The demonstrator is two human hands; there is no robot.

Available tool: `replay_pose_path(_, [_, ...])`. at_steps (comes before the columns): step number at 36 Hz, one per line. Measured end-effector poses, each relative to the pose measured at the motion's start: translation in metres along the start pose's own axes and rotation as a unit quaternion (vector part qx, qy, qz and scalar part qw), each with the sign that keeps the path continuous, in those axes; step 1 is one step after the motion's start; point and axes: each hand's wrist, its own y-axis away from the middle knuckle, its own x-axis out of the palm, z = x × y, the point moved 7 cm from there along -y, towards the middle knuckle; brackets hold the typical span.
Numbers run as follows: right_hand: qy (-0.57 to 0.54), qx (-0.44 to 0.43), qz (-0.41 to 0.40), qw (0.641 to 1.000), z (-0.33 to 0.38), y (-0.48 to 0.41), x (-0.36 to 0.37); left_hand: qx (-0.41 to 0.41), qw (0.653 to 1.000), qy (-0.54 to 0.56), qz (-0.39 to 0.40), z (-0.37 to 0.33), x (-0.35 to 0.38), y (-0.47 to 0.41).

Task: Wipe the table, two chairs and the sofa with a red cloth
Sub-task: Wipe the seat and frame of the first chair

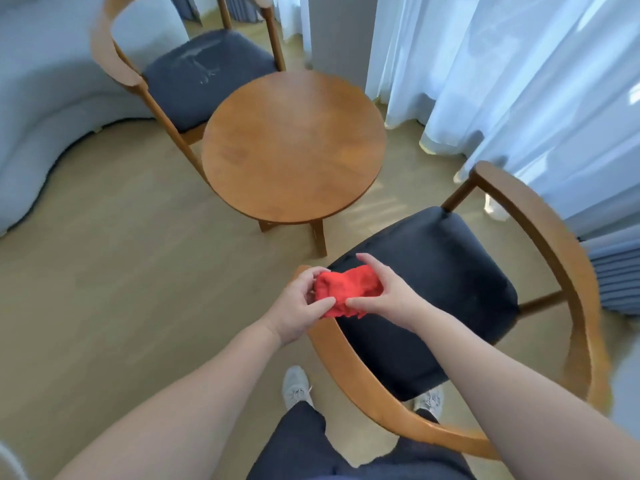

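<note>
1. We stand over the near chair (433,271) with the red cloth (346,289) bunched between our left hand (298,306) and right hand (384,296). The cloth touches no furniture.
2. Both grips are clamped on the cloth. The left thumb and fingers pinch its left end, while the right fingers curl over its top and the right thumb presses its front edge.
3. The wad's long axis runs left to right, from one grip to the other. It hangs above the front-left corner of the chair's dark seat, where the curved wooden rail begins.
4. The seat cushion lies just to the right of the cloth and beyond it, so the right hand is the nearer one. We judge a short drop rightward would put the cloth on the cushion.
5. The round wooden bench (294,147) lies straight ahead, beyond the cloth and apart from it.
6. The far chair (207,74), with pale marks on its dark seat, stands past the bench to the left. The sofa (41,109) curves well apart at far left.
7. White curtains (519,81) hang at right over the pale wood floor (121,271).
8. We judge that the cloth is being gathered into a pad before wiping.
</note>
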Motion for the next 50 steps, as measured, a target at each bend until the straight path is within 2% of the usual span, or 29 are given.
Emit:
replay_pose_path(3, [0.092, 0.01, 0.029, 0.995, 0.001, -0.005, 0.031, -0.001, 0.999, -0.013, 0.033, 0.003, -0.026, 0.0])
replay_pose_path(8, [0.151, 0.032, 0.043, 0.987, 0.005, -0.006, 0.061, -0.029, 0.994, -0.046, 0.09, 0.011, -0.054, 0.006])
replay_pose_path(10, [0.112, 0.03, 0.084, 0.99, 0.007, -0.004, 0.072, -0.037, 0.992, -0.058, 0.104, 0.013, -0.062, 0.008])
replay_pose_path(12, [0.075, 0.046, 0.089, 0.992, 0.007, -0.003, 0.076, -0.041, 0.989, -0.072, 0.12, 0.016, -0.067, 0.009])
replay_pose_path(16, [0.036, 0.074, -0.046, 0.996, 0.003, -0.01, 0.072, -0.042, 0.988, -0.086, 0.12, 0.021, -0.072, 0.008])
replay_pose_path(19, [-0.039, 0.116, -0.138, 0.983, -0.009, -0.018, 0.069, -0.055, 0.993, -0.084, 0.067, 0.029, -0.081, -0.001])
replay_pose_path(21, [-0.084, 0.16, -0.17, 0.969, -0.016, -0.022, 0.067, -0.063, 0.993, -0.092, 0.03, 0.035, -0.088, -0.009])
replay_pose_path(24, [-0.241, 0.208, -0.134, 0.938, -0.02, -0.03, 0.075, -0.073, 0.991, -0.108, 0.0, 0.044, -0.091, -0.021])
replay_pose_path(25, [-0.258, 0.223, -0.111, 0.933, -0.022, -0.035, 0.077, -0.076, 0.991, -0.109, -0.009, 0.046, -0.091, -0.025])
replay_pose_path(27, [-0.161, 0.222, -0.09, 0.957, -0.028, -0.049, 0.075, -0.078, 0.991, -0.109, -0.021, 0.054, -0.09, -0.034])
replay_pose_path(29, [-0.036, 0.215, -0.123, 0.968, -0.035, -0.062, 0.066, -0.076, 0.989, -0.125, -0.026, 0.063, -0.089, -0.042])
replay_pose_path(32, [0.034, 0.183, -0.167, 0.968, -0.043, -0.078, 0.058, -0.077, 0.985, -0.15, -0.04, 0.08, -0.09, -0.053])
replay_pose_path(34, [0.097, 0.166, -0.164, 0.968, -0.044, -0.085, 0.059, -0.079, 0.983, -0.156, -0.061, 0.088, -0.093, -0.06])
replay_pose_path(39, [0.226, 0.126, -0.214, 0.942, -0.036, -0.094, 0.066, -0.079, 0.979, -0.163, -0.098, 0.099, -0.099, -0.07])
replay_pose_path(41, [0.237, 0.096, -0.207, 0.944, -0.032, -0.097, 0.077, -0.073, 0.977, -0.172, -0.105, 0.101, -0.101, -0.069])
replay_pose_path(44, [0.241, 0.099, -0.171, 0.95, -0.035, -0.104, 0.101, -0.05, 0.971, -0.205, -0.112, 0.101, -0.106, -0.063])
replay_pose_path(50, [0.24, 0.146, -0.217, 0.935, -0.04, -0.117, 0.116, -0.034, 0.956, -0.268, -0.115, 0.105, -0.117, -0.048])
